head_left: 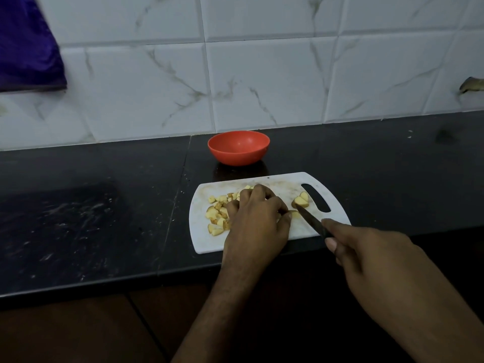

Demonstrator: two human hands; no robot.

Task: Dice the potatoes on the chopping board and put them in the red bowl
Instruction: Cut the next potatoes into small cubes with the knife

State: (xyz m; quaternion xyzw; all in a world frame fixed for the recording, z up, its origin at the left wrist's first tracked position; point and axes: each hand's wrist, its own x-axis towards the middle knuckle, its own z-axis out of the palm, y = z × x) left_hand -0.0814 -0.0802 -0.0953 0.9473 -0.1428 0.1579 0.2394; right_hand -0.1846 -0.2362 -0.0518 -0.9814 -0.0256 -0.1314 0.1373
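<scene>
**Left hand pinches a potato piece, right hand holds the knife**

The left hand point(258, 218) lies on the chopping board point(209, 241) with its fingers curled down, and the thumb and the first finger pinch a small potato piece point(294, 214) at the right side of the hand. The right hand point(366, 255) grips the handle of a dark knife point(309, 218); its fingers are closed around the handle and the thumb lies along the top. The blade points up and to the left, and its tip is just beside the pinched piece.

From the left: a purple cloth point(26, 43) hangs in front of the tiled wall point(262, 74) at the upper left corner. Below it is the black counter point(91, 205), with some pale marks on its surface. The white chopping board lies on the counter, near the front edge, and its handle hole is at the right end. On the left part of the board there is a heap of diced potato point(217, 213), yellow with brown skin, partly hidden under the left hand. Behind the board, near the wall, stands the red bowl point(238, 148); I can see nothing inside it. On the right part of the board, near the handle hole, lies a bigger potato chunk point(301, 200), not yet diced, and the knife blade touches or nearly touches its lower edge.
</scene>
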